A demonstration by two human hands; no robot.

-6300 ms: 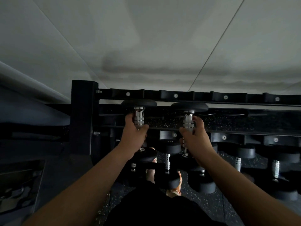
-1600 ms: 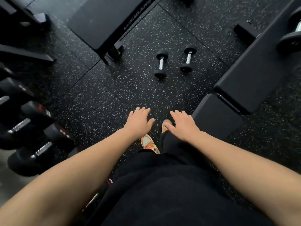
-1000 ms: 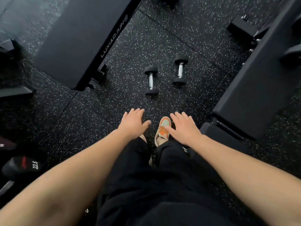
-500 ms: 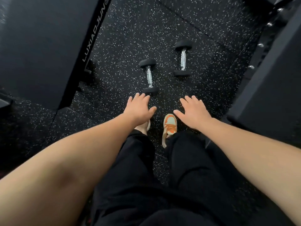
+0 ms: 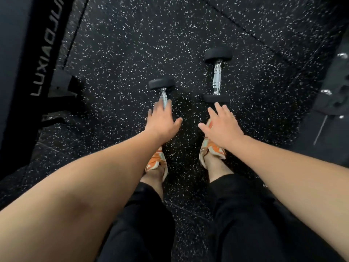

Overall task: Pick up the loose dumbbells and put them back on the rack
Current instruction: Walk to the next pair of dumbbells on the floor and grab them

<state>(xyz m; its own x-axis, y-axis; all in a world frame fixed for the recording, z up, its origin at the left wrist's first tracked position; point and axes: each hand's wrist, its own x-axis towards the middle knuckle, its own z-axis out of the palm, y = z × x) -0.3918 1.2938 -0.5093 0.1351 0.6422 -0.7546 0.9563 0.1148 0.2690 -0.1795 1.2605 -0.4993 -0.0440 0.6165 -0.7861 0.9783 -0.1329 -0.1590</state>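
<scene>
floor: open round both dumbbells | bench left (well apart) | frame right

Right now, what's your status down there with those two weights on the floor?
Left hand open, over left dumbbell's handle, no grip. Right hand open, short of right dumbbell. Both dumbbells on floor. Nothing between hands and weights.

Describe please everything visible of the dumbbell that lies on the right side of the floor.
The right dumbbell is small, with two black, rubber-looking heads and a shiny, ribbed metal handle between them. It lies flat on the black speckled floor, its handle pointing away from the person, one head far and one near. It is whole in view and nothing grips it. The right hand, with fingers spread, hangs just short of the near head. The other dumbbell lies apart, to its left.
</scene>
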